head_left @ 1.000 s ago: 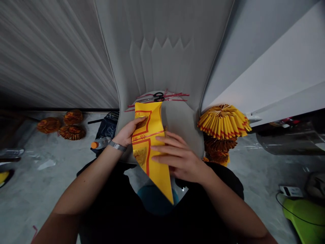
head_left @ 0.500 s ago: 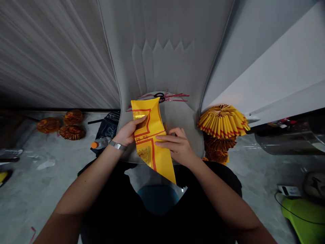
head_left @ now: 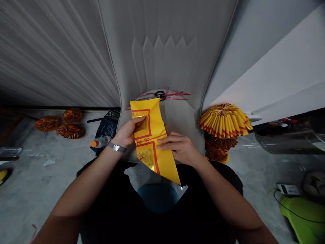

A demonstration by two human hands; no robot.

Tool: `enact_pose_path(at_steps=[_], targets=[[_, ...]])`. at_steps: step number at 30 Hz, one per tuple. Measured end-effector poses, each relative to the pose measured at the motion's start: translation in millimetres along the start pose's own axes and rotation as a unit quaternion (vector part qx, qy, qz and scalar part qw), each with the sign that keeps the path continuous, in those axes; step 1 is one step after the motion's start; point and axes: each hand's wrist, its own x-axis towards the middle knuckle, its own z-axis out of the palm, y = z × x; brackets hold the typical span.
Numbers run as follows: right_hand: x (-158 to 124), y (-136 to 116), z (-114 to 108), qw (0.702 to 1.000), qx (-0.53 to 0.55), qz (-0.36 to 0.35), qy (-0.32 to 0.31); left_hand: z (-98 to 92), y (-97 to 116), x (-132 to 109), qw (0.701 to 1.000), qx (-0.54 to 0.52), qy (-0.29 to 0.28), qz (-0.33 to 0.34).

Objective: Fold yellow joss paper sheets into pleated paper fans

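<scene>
Holding a yellow paper (head_left: pixel 152 135), stretched long from 11 to 5 o'clock. Pinched at 9 o'clock by the left hand (head_left: pixel 127 134); pressed at 3 o'clock under the right hand (head_left: pixel 179 147), thumb hidden, so can't tell if clamped.

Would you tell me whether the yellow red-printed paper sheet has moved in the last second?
Yes, the yellow paper sheet slid forward, closer to the black-handled scissors lying beyond it.

Dim, soft light; strong wide-angle warping at edges.

Left forearm (head_left: pixel 83 189) enters from 7 o'clock, right forearm (head_left: pixel 223 196) from 5 o'clock. Left hand (head_left: pixel 127 132) pinched, thumb toward 2 o'clock; right hand (head_left: pixel 181 149) flat, fingers extended toward 9 o'clock.
</scene>
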Motion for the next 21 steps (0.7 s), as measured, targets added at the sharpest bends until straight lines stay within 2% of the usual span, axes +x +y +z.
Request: enact_pose_path(at_steps=[3, 6, 11, 14, 18, 21], targets=[[-1, 0, 1, 1.0, -0.005, -0.004, 0.021, 2.1, -1, -1, 1.0, -0.009, 0.018, -0.001], [-3, -2, 0, 0.996, -0.082, -0.009, 0.033, 4.1, -1, -1, 1.0, -0.009, 0.007, 0.014], [-7, -12, -5, 0.978, -0.202, -0.049, -0.004, 5.7, -1, -1, 0.999, -0.012, 0.016, 0.031], [-7, -17, -7, 0.974, -0.217, -0.055, -0.038, 5.1, -2, 0, 0.999, -0.017, 0.016, 0.031], [-7, -10, -9, 0.981, -0.192, -0.032, -0.009, 1.7, 0, 2, 1.0, 0.004, 0.006, 0.028], [-7, -5, -11, 0.989, -0.149, -0.004, -0.011, -0.5, 1, 4, 0.998, 0.012, 0.007, 0.066]])
